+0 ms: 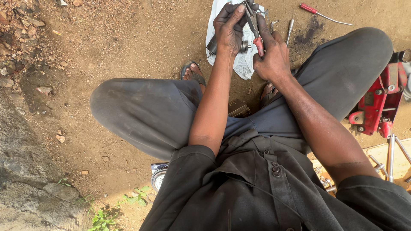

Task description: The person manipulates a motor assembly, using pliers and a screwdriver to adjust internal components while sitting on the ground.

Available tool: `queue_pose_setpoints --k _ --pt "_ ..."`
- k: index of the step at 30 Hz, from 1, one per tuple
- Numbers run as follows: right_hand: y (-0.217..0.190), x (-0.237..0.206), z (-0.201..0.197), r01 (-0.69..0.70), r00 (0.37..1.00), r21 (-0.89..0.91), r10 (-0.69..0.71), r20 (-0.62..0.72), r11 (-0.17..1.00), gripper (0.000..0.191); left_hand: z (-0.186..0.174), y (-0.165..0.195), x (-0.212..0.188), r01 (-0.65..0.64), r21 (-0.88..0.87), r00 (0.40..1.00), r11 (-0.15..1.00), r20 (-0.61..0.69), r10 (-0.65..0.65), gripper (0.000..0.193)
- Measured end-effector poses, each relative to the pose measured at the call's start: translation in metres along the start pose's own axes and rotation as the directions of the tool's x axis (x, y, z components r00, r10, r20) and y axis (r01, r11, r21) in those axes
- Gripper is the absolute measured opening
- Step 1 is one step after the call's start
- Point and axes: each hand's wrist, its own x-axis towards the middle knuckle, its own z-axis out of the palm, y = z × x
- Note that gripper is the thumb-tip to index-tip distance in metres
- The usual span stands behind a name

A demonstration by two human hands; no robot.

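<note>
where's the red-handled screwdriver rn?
Head view, top right: the red-handled screwdriver lies on the bare dirt, untouched, beyond the right hand and the white cloth.

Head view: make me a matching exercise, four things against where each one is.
Things:
1. red-handled pliers
2. red-handled screwdriver
3. white cloth
4. red metal jack

Places:
A. on the dirt at the top right, touched by no hand
B. gripped in the right hand
C. at the right edge, beside the knee
D. spread on the ground under the left hand

Pairs: 1-B, 2-A, 3-D, 4-C
</note>
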Motion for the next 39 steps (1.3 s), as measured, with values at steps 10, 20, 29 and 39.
queue_pose_setpoints --k 10,20,29,39 --pt "0.000 0.006 -0.001 0.098 0.994 0.108 -0.094 -0.048 0.989 0.103 0.006 0.007 0.003 -0.018 0.115 0.996 0.993 -0.082 0.028 0.012" --pt "0.012 0.032 0.099 -0.773 0.608 0.578 0.570 0.553 0.264 0.065 -0.031 0.024 0.010 0.023 0.623 0.949 0.782 -0.260 0.179 0.011" --pt "0.027 0.047 0.117 -0.519 0.764 -0.227 0.566 0.310 0.824 0.089 -0.045 0.014 -0.017 0.166 0.418 0.892 0.893 -0.450 0.045 0.022" --pt "0.011 0.094 0.120 -0.077 0.909 -0.434 0.242 0.339 0.898 0.067 -0.040 0.040 0.008 0.149 0.363 0.866 0.920 -0.496 0.056 0.016"
